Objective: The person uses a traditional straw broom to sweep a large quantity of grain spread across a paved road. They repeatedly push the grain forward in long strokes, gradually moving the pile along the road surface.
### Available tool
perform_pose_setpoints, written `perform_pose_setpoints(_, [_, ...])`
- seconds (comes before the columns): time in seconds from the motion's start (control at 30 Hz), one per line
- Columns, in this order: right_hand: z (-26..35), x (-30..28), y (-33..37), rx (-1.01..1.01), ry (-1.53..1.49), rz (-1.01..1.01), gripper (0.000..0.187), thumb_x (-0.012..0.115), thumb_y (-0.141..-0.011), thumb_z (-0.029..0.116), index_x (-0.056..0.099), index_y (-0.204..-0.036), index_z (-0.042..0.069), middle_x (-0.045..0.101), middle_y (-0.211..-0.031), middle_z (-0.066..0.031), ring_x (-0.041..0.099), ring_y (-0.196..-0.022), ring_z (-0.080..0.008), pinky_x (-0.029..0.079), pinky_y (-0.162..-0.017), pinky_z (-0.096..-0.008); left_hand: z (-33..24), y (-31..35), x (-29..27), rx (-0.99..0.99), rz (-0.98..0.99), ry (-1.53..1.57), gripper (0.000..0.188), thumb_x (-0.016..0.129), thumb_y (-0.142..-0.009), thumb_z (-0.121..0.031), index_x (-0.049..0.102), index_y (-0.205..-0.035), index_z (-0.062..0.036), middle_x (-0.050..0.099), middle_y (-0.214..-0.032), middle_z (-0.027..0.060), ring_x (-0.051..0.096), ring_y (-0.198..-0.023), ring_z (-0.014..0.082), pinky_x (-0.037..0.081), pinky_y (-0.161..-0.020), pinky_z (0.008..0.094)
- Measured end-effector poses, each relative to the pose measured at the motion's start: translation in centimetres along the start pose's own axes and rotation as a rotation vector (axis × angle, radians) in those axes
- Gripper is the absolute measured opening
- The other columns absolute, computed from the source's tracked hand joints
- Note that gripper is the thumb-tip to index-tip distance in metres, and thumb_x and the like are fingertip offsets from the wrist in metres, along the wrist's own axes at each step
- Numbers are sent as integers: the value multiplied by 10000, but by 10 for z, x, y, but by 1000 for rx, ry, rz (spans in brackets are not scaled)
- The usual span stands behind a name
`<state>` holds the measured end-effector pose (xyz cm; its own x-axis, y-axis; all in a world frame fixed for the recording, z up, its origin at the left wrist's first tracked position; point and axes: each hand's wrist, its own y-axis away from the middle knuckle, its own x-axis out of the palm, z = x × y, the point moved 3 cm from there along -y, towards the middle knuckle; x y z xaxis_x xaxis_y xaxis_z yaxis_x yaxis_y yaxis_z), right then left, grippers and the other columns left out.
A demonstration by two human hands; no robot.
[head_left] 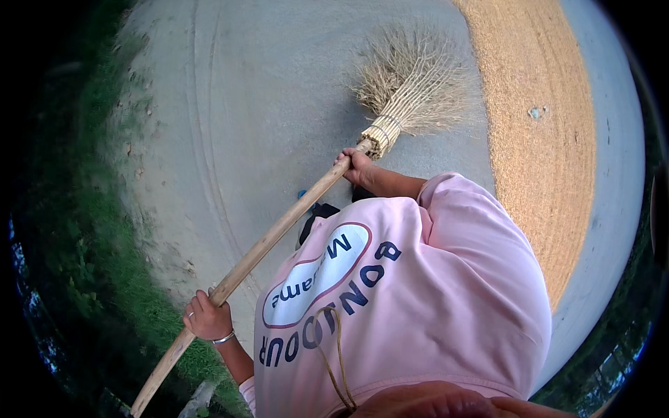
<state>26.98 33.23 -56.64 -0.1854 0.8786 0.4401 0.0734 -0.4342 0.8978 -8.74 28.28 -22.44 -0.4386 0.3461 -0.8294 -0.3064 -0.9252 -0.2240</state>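
Both my hands grip the long wooden handle of a twig broom, which runs slantwise across my front. My left hand, with a ring and a bracelet, is closed round the handle near its lower-left end. Close to the bound head, my right hand wraps the handle. The broom's bundle of stalks is tied with bands and fans out into dry twigs ahead of me, over grey pavement. Whether the twig tips touch the ground I cannot tell.
A wide band of golden grain lies along the right on the grey pavement. A small pale scrap rests on the grain. Green grass with scattered dry leaves borders the left side. Part of a shoe shows below my shirt.
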Motion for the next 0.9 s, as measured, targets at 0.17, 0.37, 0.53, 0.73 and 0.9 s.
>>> perform_pose_setpoints(0.17, [127,-101,53,-258,-68,-211,66,415,-805,100,383,-816,44,419,-633,-66,430,-554,-187,439,-584,-334,-87,-38,26,140,-65,370,161,559,-543,-79,428,-624,-123,428,-588,7,454,-574,174,354,-570,299])
perform_pose_setpoints(0.37, [119,-75,139,-413,-91,-250,46,422,-761,99,401,-730,73,418,-581,-54,412,-535,-192,416,-563,-334,-45,-27,24,108,-81,578,201,573,-509,-66,434,-645,-115,438,-596,21,464,-593,192,351,-578,308])
perform_pose_setpoints(0.53, [20,-25,152,-318,-42,-173,77,432,-770,131,393,-744,69,415,-584,-61,421,-549,-202,423,-558,-356,54,32,53,-83,-8,509,227,580,-504,-61,437,-675,-103,449,-622,36,465,-645,211,348,-627,335])
perform_pose_setpoints(0.73, [-113,-24,181,-76,105,-80,109,465,-767,147,411,-719,66,434,-613,-67,446,-574,-206,435,-638,-378,171,142,16,-225,37,336,185,583,-548,-63,459,-679,-103,436,-616,39,451,-644,215,346,-646,328])
perform_pose_setpoints(0.9, [-220,36,195,88,179,62,108,464,-784,143,411,-730,67,428,-605,-68,445,-577,-204,427,-634,-359,243,213,-77,-370,-57,69,140,596,-631,-90,456,-632,-102,420,-603,36,446,-624,201,358,-639,326])
